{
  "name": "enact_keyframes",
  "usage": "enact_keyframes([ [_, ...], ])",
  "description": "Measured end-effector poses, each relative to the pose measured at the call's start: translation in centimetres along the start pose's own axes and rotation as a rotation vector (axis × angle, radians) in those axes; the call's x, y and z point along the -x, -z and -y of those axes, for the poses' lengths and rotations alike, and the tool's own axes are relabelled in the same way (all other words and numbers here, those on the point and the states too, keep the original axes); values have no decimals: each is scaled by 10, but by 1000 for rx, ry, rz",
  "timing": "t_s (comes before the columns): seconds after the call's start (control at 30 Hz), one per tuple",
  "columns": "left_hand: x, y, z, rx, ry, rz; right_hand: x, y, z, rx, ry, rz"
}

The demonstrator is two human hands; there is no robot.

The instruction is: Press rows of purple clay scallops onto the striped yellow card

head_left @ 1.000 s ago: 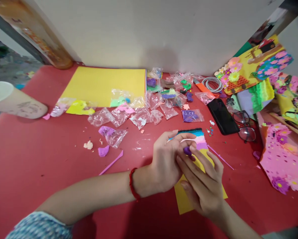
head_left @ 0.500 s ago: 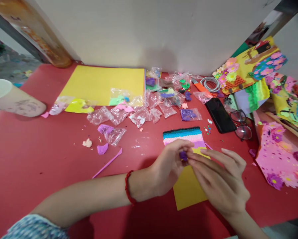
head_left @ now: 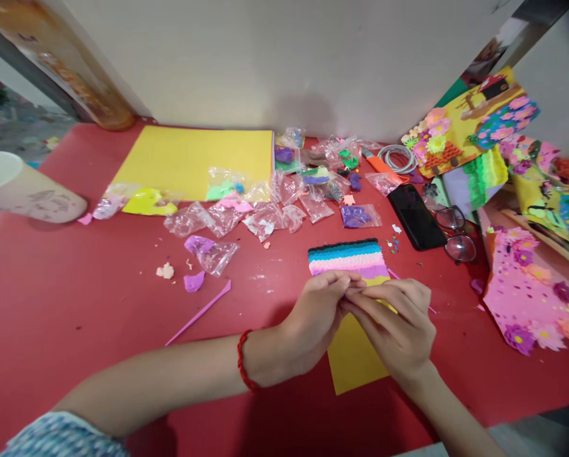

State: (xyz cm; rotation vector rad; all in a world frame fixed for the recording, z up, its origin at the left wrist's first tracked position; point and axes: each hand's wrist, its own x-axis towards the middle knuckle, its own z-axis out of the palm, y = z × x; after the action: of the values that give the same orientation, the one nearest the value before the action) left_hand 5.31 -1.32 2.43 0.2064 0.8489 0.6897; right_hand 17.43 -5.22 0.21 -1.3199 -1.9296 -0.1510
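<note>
My left hand (head_left: 315,317), with a red braided cord on its wrist, is closed, thumb against the fingers. My right hand (head_left: 393,324) meets it with pinched fingertips. Between them is a small lump of dark purple clay (head_left: 346,296), almost wholly hidden by the fingers. Below both hands lies a yellow card (head_left: 358,358). Rows of black, blue, white, pink and light purple clay (head_left: 346,255) cover its far end. A pink modelling tool (head_left: 201,312) rests on the table to the left, and another thin pink stick (head_left: 394,274) shows beside the card.
Clay bags (head_left: 360,216) and scraps lie across the red table (head_left: 98,285). A black phone (head_left: 416,217), glasses (head_left: 460,247) and a coiled cable (head_left: 398,158) sit at right, near flower-decorated cards (head_left: 512,292). A paper cup (head_left: 37,190) and bottle (head_left: 82,76) stand at left.
My right hand has moved left and curled its fingers in against my left hand. The purple clay, plainly visible before, is now mostly covered. The view has shifted slightly.
</note>
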Motion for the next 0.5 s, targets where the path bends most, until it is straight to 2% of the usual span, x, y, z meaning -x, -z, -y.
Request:
enact_keyframes([
  [0.17, -8, 2, 3, -30, -32, 14, 4, -6, -4, 79, -66, 155],
  [0.33, -11, 2, 0, 19, -40, -24, 5, 6, -9, 55, -94, 75],
  [0.5, -13, 6, 1, -8, 3, 27, 4, 17, -10, -104, -220, 81],
])
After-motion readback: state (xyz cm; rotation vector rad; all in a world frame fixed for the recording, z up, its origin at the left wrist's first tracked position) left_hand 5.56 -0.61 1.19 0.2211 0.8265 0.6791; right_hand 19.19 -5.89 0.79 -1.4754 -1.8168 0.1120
